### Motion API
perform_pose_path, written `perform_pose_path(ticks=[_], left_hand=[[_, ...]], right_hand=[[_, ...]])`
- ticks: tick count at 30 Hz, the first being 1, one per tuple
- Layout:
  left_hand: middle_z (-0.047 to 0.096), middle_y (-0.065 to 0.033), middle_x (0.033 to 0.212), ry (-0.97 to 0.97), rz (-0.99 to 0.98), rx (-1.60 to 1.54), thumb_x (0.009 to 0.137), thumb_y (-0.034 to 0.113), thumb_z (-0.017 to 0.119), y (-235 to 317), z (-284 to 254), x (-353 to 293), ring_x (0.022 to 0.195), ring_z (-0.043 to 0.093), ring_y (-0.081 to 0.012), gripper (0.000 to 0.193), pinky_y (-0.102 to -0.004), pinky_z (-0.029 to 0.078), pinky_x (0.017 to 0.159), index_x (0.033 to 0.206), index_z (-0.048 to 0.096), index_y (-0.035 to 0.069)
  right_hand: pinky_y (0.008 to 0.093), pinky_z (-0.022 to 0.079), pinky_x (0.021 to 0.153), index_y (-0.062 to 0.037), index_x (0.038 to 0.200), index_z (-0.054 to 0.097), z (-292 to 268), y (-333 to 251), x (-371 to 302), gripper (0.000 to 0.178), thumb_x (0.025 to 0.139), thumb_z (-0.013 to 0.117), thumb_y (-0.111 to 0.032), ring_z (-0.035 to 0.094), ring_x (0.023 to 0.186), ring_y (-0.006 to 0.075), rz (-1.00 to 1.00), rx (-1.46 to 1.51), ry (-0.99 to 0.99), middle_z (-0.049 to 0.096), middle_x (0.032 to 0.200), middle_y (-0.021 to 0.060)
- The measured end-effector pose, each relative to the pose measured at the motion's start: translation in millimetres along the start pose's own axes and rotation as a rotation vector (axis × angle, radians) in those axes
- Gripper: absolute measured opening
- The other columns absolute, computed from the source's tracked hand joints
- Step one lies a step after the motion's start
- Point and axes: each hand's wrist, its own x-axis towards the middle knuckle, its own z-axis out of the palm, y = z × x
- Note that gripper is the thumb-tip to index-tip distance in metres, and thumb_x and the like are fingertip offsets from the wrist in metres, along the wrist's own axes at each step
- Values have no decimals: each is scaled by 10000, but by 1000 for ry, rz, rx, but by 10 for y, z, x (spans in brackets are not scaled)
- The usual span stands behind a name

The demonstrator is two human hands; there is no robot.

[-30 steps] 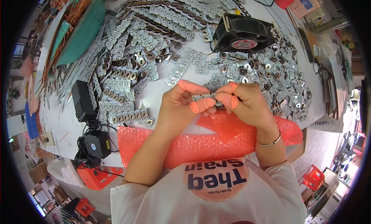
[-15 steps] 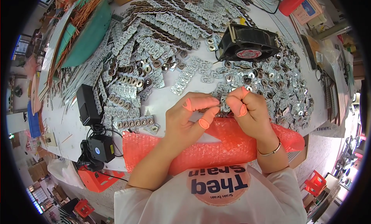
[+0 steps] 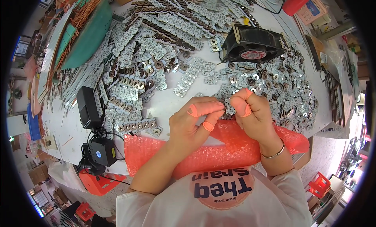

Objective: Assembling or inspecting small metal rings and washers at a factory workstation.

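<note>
Grip of the right hand (image 3: pixel 254 113) was narrow: we saw its thumb and forefinger, in orange finger cots (image 3: pixel 246 110), pinched on a small metal piece (image 3: pixel 228 104). Grip of the left hand (image 3: pixel 192 119) was nearly closed too, fingertips drawn together at 9 o'clock of that piece; we could not tell whether they held any of it.

We placed the metal piece between the two hands, above the desk (image 3: pixel 163 105), with a heap of loose metal plates (image 3: pixel 284 96) at 2 o'clock and rows of plate strips (image 3: pixel 168 25) at 11. We logged a black fan (image 3: pixel 252 45) at 1 o'clock, and red bubble wrap (image 3: pixel 211 158) at 6, under the forearms.

We judged the step in hand to be close fingertip work on the single piece, two-handed. For the next move, we reckoned, the right pinch needed to stay steady while the left fingertips found a sure hold; so small a piece, we thought, could easily slip into the heap.
</note>
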Motion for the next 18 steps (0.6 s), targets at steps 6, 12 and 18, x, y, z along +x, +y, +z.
perform_pose_path(ticks=[6, 12, 18], left_hand=[[610, -139, 974, -49, -17, 47, 786, -79, 647, -10, -15, 17, 852, 630, -200, 212, -301, 527, 765, 976, 590, -6], [583, -142, 1014, -109, -99, 34, 830, -50, 609, -3, -6, 20, 864, 634, -207, 194, -303, 558, 732, 1019, 578, -18], [585, -107, 944, -16, -431, -445, 823, -45, 624, 6, 10, 15, 795, 647, -202, 266, -298, 571, 702, 1076, 547, -24]], right_hand=[[193, 307, 402, -10, 763, 598, -85, -5, 67, 220, 896, 612, -185, 400, 442, 22, -64, -119, 26, 473, 545, -46], [203, 320, 420, -10, 775, 671, -192, 4, 74, 165, 867, 631, -141, 408, 450, 32, -80, -194, -5, 501, 524, -18], [206, 329, 427, -18, 810, 708, -235, -11, 68, 115, 835, 662, -121, 431, 457, 39, -73, -205, 20, 534, 536, -12]])
